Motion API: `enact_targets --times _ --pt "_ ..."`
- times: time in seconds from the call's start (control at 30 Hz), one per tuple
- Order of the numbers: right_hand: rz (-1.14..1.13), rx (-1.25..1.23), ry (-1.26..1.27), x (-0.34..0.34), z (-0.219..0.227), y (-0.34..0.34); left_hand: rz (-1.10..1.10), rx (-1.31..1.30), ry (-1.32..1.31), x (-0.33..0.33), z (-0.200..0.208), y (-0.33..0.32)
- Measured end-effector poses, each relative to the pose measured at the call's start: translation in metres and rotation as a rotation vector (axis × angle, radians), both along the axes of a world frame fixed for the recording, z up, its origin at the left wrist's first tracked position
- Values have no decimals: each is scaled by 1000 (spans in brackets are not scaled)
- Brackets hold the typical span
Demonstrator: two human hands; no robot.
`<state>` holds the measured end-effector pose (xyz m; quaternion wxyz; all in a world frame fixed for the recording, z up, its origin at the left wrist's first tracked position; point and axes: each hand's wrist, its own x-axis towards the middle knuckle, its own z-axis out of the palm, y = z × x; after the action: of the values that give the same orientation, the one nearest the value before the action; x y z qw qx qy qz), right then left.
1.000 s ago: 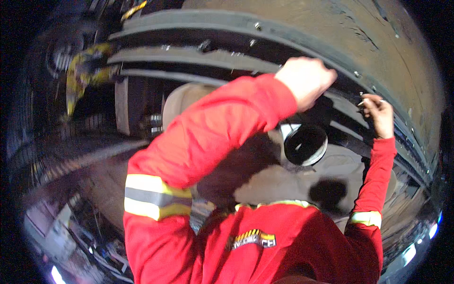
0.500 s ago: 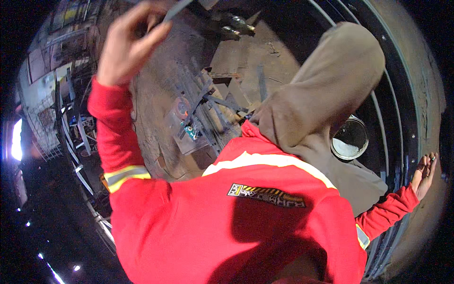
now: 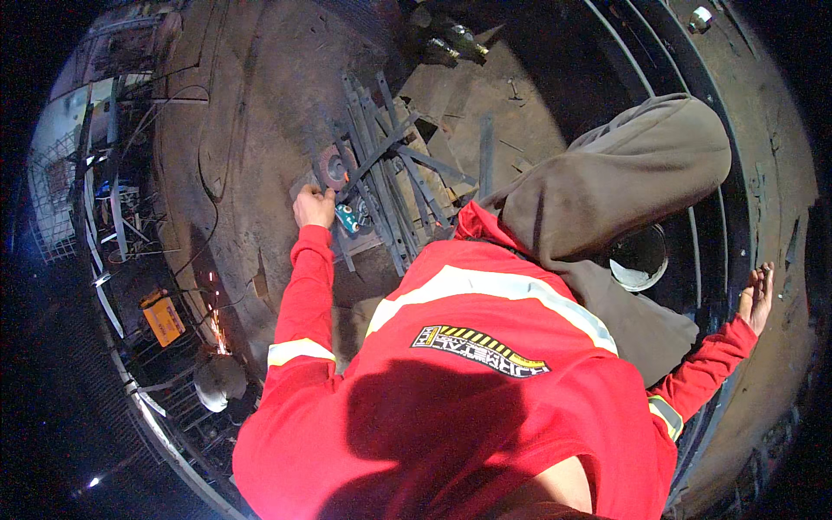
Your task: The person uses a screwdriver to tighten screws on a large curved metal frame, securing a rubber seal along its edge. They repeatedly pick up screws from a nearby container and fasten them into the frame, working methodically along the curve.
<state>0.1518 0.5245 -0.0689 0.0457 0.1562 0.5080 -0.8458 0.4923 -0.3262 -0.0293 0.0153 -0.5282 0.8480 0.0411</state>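
My left hand (image 3: 314,208) is low over the pile of flat metal bars (image 3: 381,178), its fingers curled downward. What lies between those fingers is hidden. Close beside it are a round abrasive disc (image 3: 333,168) and a teal power tool (image 3: 349,217), which looks like an angle grinder. My right hand (image 3: 757,299) is out at the far right against a long brown surface (image 3: 784,199). Its fingers are stretched out, and I see nothing held in them.
A bucket (image 3: 641,260) with white contents stands by my bent leg (image 3: 624,173). Long dark rails (image 3: 737,199) curve along the right. At the left, sparks (image 3: 217,328) fly near a yellow box-shaped machine (image 3: 162,318) and a rounded grey shape (image 3: 219,383). A cable (image 3: 208,230) lies on the floor.
My left hand has come down from the upper left to the metal pile; the grey strip it held no longer shows plainly. My right hand has shifted slightly left. Sparks now show at the left.
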Motion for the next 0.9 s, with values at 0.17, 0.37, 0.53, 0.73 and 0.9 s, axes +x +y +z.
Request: enact_targets --times 0.17,0.37,0.53,0.73,0.9 --pt "-24 -40 4 4 0 4 -97 52 -50 -15 13 9" --pt "-47 15 -8 8 11 -12 -370 39 -55 -25 7 35" --pt "21 -36 36 5 6 -3 -480 -23 -93 -30 2 37" --pt "32 -23 36 2 9 -12 -617 -185 5 -18 -2 45" --pt "43 9 27 1 1 0 -752 -234 157 -18 8 65"
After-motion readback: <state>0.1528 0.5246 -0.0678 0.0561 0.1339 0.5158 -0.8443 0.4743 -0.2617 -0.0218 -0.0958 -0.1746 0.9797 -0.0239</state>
